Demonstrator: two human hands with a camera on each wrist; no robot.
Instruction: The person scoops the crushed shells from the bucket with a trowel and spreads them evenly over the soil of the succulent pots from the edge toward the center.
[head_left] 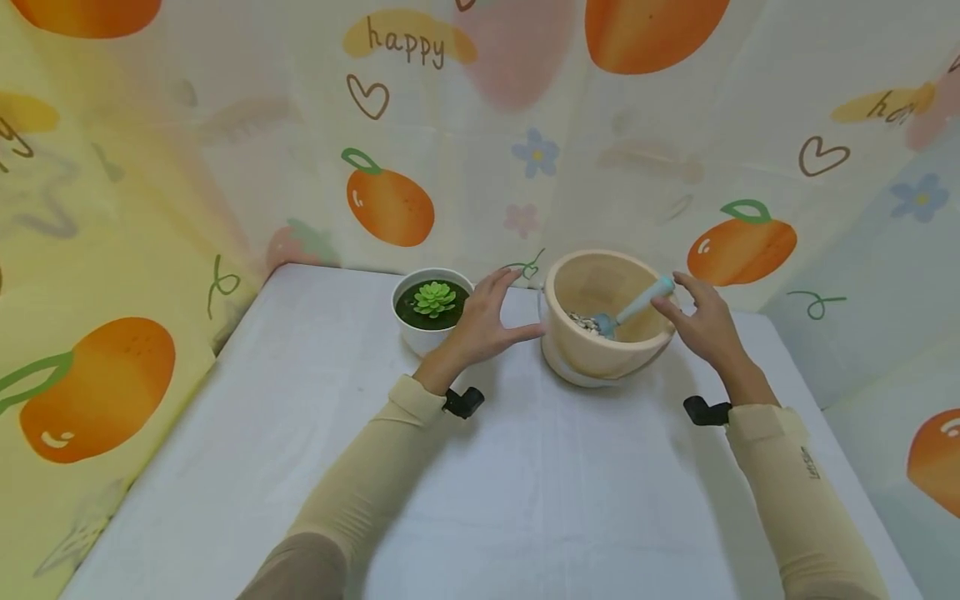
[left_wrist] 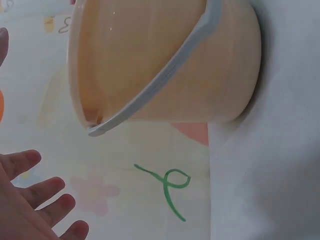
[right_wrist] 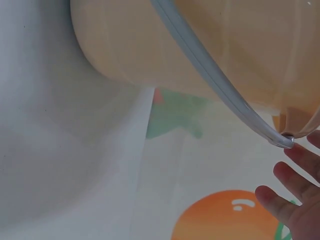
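Note:
A beige bucket point(head_left: 600, 354) stands at the back of the table, its grey carrying handle point(left_wrist: 165, 75) hanging down over the front. Inside lie small pale pebble-like pieces point(head_left: 581, 321) and a light blue toy shovel point(head_left: 637, 304), whose grip leans up against the right rim. My left hand point(head_left: 486, 325) is to the bucket's left, fingers spread and thumb reaching toward its wall. On the other side, my right hand point(head_left: 705, 325) has its thumb and index fingertips right by the shovel's grip end and the rim; its other fingers point(right_wrist: 275, 202) are extended and spread.
A white pot point(head_left: 423, 340) with a green succulent point(head_left: 435, 298) sits left of the bucket, partly behind my left hand. The white-covered table point(head_left: 525, 500) ends at the back against a fruit-printed curtain point(head_left: 465, 167).

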